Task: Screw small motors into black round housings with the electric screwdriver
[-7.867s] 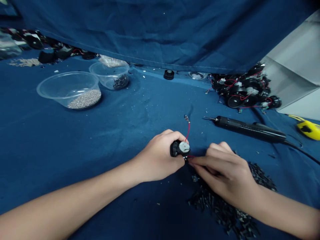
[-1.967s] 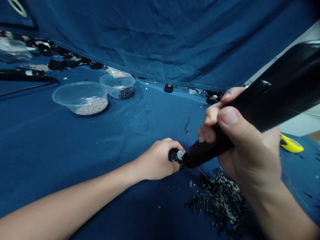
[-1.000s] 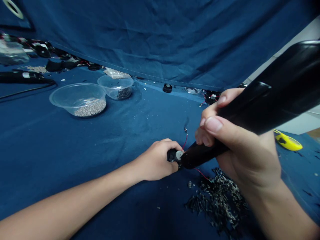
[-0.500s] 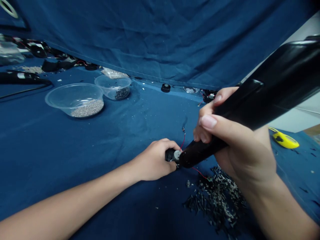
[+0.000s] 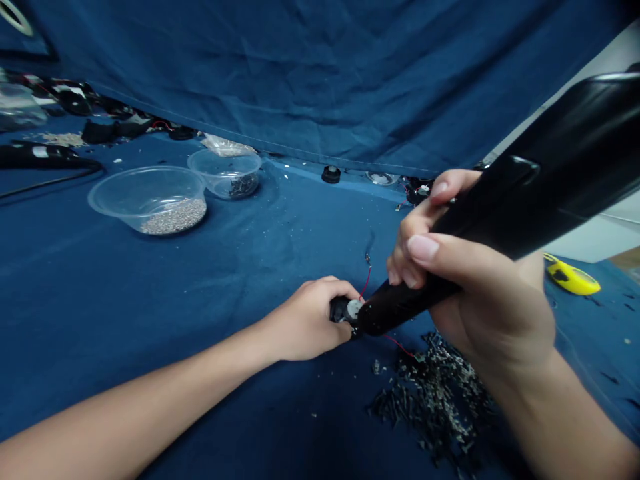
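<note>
My left hand [image 5: 311, 320] is closed around a small black part with a pale grey round piece [image 5: 354, 309], pressing it to the blue cloth. Thin red wires [image 5: 368, 283] run out from it, one of them towards a small green board [image 5: 418, 358]. In my right hand [image 5: 480, 287] is a long, thick black electric screwdriver [image 5: 520, 193], held slanting down to the left. Its narrow nose meets the part beside my left fingertips; the bit itself is hidden. Below my right hand lies a loose pile of dark and silvery screws [image 5: 440, 400].
A clear plastic bowl of small silvery pieces [image 5: 95, 200] and a smaller one with dark screws [image 5: 195, 163] stand at left. Another black tool with a cable [image 5: 45, 157] lies far left. Black parts [image 5: 330, 175] line the hanging blue cloth [image 5: 310, 80]. A yellow object [image 5: 575, 277] lies right.
The upper end of the screwdriver and my right hand have shifted slightly to the right. The nose stays on the part, and my left hand holds still.
</note>
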`<state>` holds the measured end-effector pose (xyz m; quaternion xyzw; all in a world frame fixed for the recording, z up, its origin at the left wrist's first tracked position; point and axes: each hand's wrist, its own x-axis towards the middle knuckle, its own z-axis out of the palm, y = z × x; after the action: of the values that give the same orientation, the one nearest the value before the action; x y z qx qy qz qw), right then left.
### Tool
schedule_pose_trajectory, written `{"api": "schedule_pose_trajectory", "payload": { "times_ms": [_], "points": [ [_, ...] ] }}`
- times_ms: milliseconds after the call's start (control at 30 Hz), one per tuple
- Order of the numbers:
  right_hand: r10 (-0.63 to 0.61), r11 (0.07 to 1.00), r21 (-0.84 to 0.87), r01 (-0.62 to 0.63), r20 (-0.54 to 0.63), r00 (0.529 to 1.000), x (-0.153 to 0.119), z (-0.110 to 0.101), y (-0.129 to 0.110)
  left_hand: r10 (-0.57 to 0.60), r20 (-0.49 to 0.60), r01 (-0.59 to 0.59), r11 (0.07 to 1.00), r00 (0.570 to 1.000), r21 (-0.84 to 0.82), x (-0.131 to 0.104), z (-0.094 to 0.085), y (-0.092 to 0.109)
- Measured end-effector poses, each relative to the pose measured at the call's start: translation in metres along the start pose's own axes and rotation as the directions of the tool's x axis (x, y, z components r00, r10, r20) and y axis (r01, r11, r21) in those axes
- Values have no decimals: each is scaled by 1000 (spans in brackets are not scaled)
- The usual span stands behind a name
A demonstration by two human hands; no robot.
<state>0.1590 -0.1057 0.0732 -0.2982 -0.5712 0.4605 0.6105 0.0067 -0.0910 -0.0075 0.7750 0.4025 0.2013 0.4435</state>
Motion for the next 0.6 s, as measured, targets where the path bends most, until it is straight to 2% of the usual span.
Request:
{"api": "schedule_pose_trajectory", "payload": {
  "times_ms": [267,467,600],
  "points": [
    [-30,999,-23,31,29,999,-1,2,0,-8,-7,8,1000,1000,-10,0,-2,1],
    [12,1000,24,-13,59,998,1,-1,-2,-18,13,17,1000,1000,8,1,-5,-1],
    [58,995,69,-66,119,991,3,-4,-3,-32,54,35,998,998,-44,3,-6,0]
  ]
}}
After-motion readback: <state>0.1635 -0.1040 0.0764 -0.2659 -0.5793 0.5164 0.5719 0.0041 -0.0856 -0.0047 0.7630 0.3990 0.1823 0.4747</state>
